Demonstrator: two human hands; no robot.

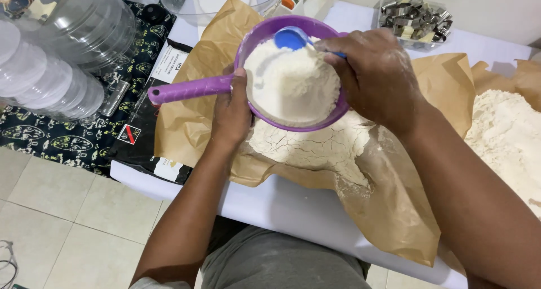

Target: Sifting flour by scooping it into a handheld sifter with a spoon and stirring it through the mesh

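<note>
White table (293,210), left hand (230,111) gripping purple sieve (270,32) of flour (293,83), right hand (375,78) pinching blue scoop (290,39)

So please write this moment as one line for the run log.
left hand: holds purple sieve | right hand: holds blue scoop | sieve: full of flour | below: brown paper

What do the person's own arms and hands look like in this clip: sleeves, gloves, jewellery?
Both forearms are bare, with no sleeves in view. The left hand and right hand wear no gloves, rings or watch. White flour dusts the right hand's knuckles and fingers.
</note>
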